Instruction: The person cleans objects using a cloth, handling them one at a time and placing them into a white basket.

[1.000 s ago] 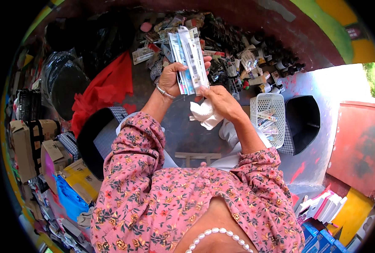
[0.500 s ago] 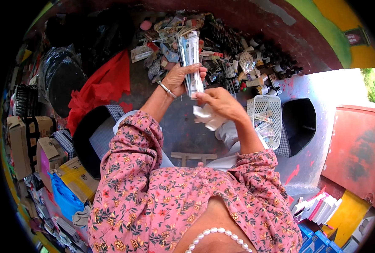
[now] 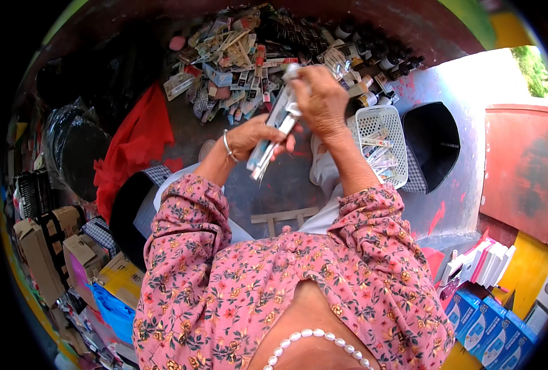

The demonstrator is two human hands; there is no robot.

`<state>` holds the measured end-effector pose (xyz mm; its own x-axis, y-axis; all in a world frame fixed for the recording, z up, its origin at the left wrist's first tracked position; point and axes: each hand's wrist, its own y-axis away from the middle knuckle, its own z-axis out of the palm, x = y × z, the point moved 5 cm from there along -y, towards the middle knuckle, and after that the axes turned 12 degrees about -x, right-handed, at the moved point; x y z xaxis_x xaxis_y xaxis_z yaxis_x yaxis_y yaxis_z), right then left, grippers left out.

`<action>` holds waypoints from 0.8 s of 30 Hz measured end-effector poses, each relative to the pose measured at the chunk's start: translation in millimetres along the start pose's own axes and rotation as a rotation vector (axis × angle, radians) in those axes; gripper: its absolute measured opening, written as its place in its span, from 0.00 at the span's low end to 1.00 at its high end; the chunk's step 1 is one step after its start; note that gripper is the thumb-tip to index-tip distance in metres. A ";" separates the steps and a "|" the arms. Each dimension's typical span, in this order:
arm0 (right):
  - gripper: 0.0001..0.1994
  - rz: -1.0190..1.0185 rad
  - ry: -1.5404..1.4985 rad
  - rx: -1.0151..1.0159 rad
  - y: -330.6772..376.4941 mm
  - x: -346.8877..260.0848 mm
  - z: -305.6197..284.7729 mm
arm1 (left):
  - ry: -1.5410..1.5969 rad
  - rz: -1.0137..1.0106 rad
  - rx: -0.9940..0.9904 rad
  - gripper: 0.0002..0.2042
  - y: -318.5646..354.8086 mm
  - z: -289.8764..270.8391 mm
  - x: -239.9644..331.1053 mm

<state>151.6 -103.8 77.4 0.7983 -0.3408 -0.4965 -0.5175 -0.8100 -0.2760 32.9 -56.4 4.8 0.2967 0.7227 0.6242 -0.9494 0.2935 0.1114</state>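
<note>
My left hand is closed around the middle of a bundle of long, slim packets, whitish and pale blue with clear wrapping. The bundle slants, its lower end pointing toward me and to the left. At its upper end my right hand is closed, with bits of a crumpled white cloth showing at its fingers. Whether it is fabric or tissue I cannot tell, as the fingers hide most of it. Beyond both hands lies a heap of small packaged goods on the dark floor.
A white perforated basket holding several slim packets stands at the right, beside a black bin. Dark bottles are at the back. To the left are red fabric, another black container and cardboard boxes; blue boxes sit lower right.
The bundle has come closer to me and tilted from nearly upright. My right hand has moved from its lower end up to its top, taking the white cloth along.
</note>
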 end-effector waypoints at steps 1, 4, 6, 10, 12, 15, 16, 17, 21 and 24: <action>0.06 0.029 0.025 0.094 -2.1 12.9 -8.0 | 0.042 -0.017 -0.032 0.20 2.8 6.2 -4.0; 0.06 0.220 0.119 0.285 -9.4 60.0 -37.0 | 0.050 -0.012 -0.197 0.21 9.4 15.2 -2.9; 0.07 0.392 -0.277 0.301 -8.5 89.1 -49.3 | 0.011 0.070 0.015 0.19 5.2 -5.3 -1.4; 0.12 0.730 -1.141 -0.060 6.6 89.4 -9.9 | 0.264 0.390 0.280 0.14 10.5 -49.8 14.2; 0.15 0.777 -1.040 -0.423 15.1 59.5 11.2 | 0.383 0.530 0.304 0.14 16.8 -61.0 25.7; 0.20 0.664 -0.905 -0.876 27.3 16.3 32.8 | 0.650 0.689 0.126 0.10 25.9 -62.9 40.3; 0.23 0.640 -0.973 -1.005 31.0 2.2 38.7 | 0.619 0.719 0.060 0.09 29.0 -64.8 44.7; 0.24 0.651 -1.034 -1.037 36.2 -6.0 44.6 | 0.617 0.735 -0.080 0.08 27.6 -60.9 48.5; 0.26 0.623 -1.246 -1.141 48.0 -31.4 64.4 | 0.512 0.694 -0.180 0.08 24.3 -40.6 51.7; 0.19 0.590 -1.330 -1.150 49.1 -42.9 67.0 | 0.407 0.673 -0.116 0.11 24.3 -30.1 49.2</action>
<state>71.3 -97.0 30.0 -0.4177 -0.5723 -0.7057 0.2881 -0.8200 0.4945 27.6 5.1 15.0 -0.3017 0.9334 0.1945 -0.9281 -0.2408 -0.2841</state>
